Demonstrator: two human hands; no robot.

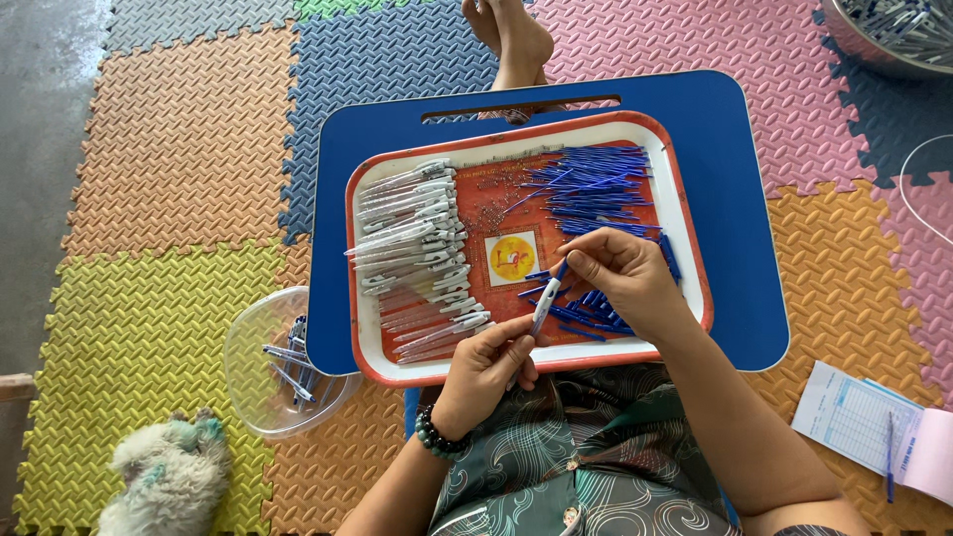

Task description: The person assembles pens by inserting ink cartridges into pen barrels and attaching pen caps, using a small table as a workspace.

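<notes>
On a floor of coloured foam mats [169,149], over the red tray [685,228] on a blue tabletop [735,199], the left hand [486,367] pinches a white pen barrel [544,306] while the right hand [620,273], at 1 o'clock from it, has its fingers closed on a blue refill [562,270], whose tip is hidden inside the barrel.

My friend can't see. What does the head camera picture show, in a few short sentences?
A seated person's left hand holds a white pen barrel while the right hand feeds a blue refill into it. Below is an orange tray on a blue lap desk, with white barrels left and blue refills right. Colourful foam mats cover the floor.
</notes>
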